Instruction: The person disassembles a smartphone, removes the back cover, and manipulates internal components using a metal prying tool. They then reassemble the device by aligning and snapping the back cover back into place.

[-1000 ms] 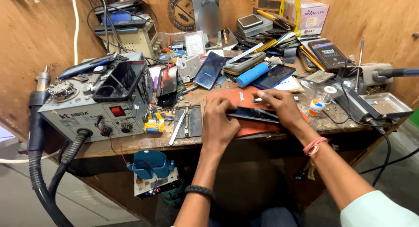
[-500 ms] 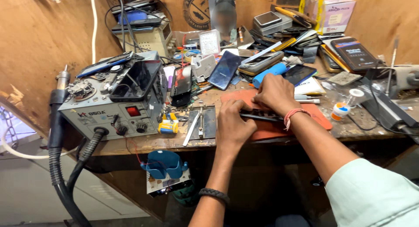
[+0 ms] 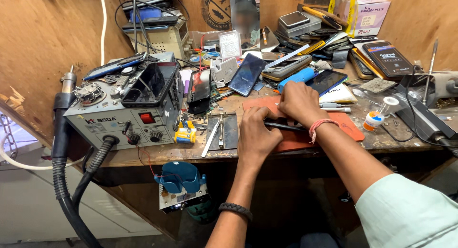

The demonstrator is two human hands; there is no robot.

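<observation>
My left hand (image 3: 256, 136) and my right hand (image 3: 299, 103) both rest on a dark flat phone (image 3: 285, 126) that lies on an orange work mat (image 3: 343, 126) near the bench's front edge. The left hand presses the phone's left end with curled fingers. From above, the right hand covers the phone's far side, its wrist wearing an orange thread band. Most of the phone is hidden under the two hands.
A grey hot-air rework station (image 3: 121, 109) with its hose stands at the left. A metal holder (image 3: 222, 132) and a small yellow bottle (image 3: 185, 135) lie beside the mat. Several phones, screens and boxes crowd the back. A small white pot (image 3: 374, 120) sits to the right.
The view has shifted, so the bench sits further right and higher in frame. Both hands stay on the phone; the right hand has drawn in over it.
</observation>
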